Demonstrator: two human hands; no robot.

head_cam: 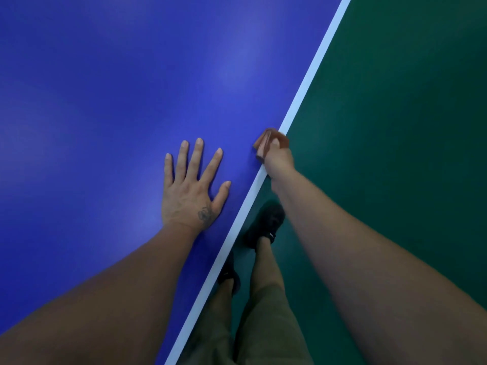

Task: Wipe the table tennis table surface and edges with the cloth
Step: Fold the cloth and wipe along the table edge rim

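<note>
Both hands: busy on the blue table tennis table [105, 88]
Left hand [191, 192]: flat, fingers spread wide
Right hand [278, 156]: gripping brown crumpled cloth [266, 139] on the white edge stripe [303, 93]

Cloth [266, 143] on table [105, 101] edge (floor [395, 127] right)

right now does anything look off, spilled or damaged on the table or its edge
Nothing stands out. The blue table looks unmarked, the right hand grips the cloth at the white edge, and the left hand lies flat.
</note>
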